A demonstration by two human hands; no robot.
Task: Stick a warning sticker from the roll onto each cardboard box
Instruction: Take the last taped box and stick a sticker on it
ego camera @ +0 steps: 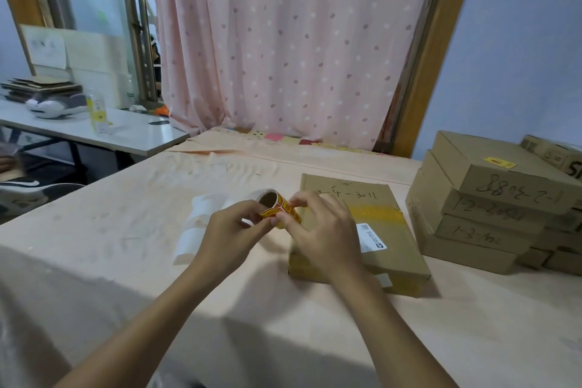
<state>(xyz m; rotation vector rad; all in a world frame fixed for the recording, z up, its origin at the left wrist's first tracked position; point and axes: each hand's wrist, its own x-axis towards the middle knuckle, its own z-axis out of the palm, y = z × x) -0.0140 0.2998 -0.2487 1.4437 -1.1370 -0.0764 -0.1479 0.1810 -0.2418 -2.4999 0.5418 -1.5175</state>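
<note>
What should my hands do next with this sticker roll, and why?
Probably peel one sticker free with the right hand while the left hand steadies the sticker roll. Both hands pinch it now. The flat box by the right hand shows no warning sticker yet, while the top box of the stack already carries a yellow sticker.

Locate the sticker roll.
Head view, centre: the sticker roll is held between left hand and right hand, just left of the flat cardboard box.
</note>
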